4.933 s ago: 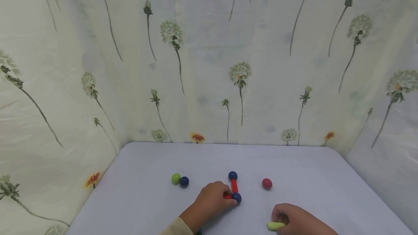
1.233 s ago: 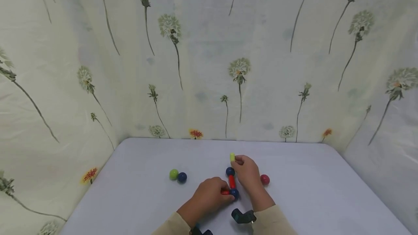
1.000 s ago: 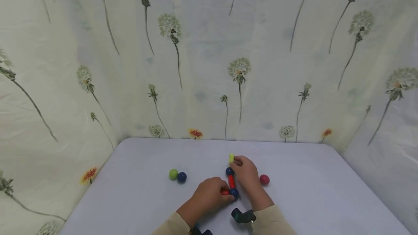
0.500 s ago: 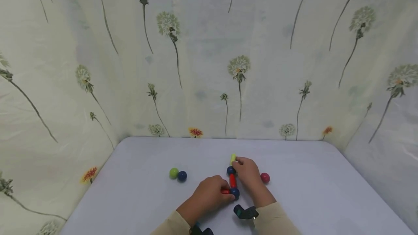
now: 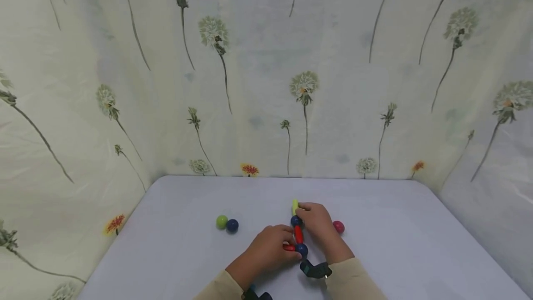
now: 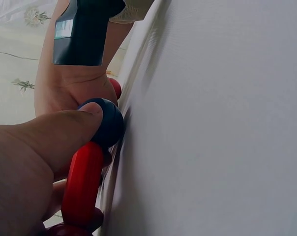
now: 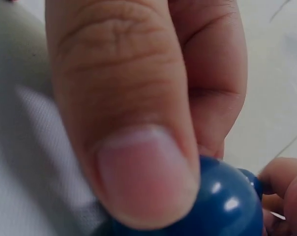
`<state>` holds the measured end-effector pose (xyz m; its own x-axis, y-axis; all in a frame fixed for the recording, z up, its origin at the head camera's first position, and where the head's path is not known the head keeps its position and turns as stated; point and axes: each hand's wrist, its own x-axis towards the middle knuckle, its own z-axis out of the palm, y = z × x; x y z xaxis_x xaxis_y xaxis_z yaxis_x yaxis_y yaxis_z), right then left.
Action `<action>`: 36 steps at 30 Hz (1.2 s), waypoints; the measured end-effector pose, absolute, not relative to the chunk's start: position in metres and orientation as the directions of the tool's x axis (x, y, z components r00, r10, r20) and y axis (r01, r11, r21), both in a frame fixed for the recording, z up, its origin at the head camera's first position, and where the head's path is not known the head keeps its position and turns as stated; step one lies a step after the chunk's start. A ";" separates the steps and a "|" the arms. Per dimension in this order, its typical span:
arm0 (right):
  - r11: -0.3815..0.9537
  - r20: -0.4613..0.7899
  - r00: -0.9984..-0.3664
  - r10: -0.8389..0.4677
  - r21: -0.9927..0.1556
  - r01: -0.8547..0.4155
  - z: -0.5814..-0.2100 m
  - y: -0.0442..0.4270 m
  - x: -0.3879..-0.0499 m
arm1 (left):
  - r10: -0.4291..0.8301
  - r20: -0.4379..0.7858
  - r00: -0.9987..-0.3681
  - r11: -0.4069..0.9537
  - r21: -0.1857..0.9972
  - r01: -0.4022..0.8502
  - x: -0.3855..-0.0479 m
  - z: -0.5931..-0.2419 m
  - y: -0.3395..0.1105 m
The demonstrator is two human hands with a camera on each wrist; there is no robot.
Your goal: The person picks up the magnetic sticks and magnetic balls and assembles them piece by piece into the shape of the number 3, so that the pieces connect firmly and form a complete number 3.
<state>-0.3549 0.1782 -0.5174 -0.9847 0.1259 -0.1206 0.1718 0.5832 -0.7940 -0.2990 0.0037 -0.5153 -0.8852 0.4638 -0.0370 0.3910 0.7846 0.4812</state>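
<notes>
Near the table's middle, a red rod (image 5: 298, 235) joins a far blue ball (image 5: 296, 221) to a nearer blue ball (image 5: 301, 250). My left hand (image 5: 268, 249) grips the nearer ball and a second red rod (image 5: 288, 247) running left from it. In the left wrist view my thumb presses that blue ball (image 6: 109, 123), above the red rod (image 6: 82, 184). My right hand (image 5: 318, 223) pinches a yellow-green rod (image 5: 295, 207) standing against the far ball. The right wrist view shows my thumb (image 7: 138, 167) over a blue ball (image 7: 229, 201); the yellow-green rod is hidden there.
A green ball (image 5: 222, 221) and another blue ball (image 5: 232, 226) lie side by side on the white table (image 5: 179, 244), left of my hands. A red ball (image 5: 338, 227) sits just right of my right hand. A patterned cloth (image 5: 258, 82) hangs behind.
My right hand has come from the right front to the far blue ball, carrying the yellow-green rod, and the rod has lowered slightly against it. My left hand keeps its grip.
</notes>
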 end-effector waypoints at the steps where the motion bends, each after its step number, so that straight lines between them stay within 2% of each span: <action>1: 0.583 -0.120 -0.985 0.125 -0.795 0.171 -0.517 0.178 -0.356 | 0.468 -0.035 -0.883 0.782 0.483 0.395 -0.299 -0.515 0.003; 14: 0.622 -0.110 -0.984 0.137 -0.764 0.172 -0.518 0.178 -0.356 | 0.468 -0.055 -0.882 0.771 0.514 0.376 -0.300 -0.514 0.003; 36: 0.593 -0.074 -0.975 0.209 -0.783 0.187 -0.524 0.180 -0.355 | 0.475 -0.030 -0.880 0.780 0.478 0.405 -0.299 -0.515 0.003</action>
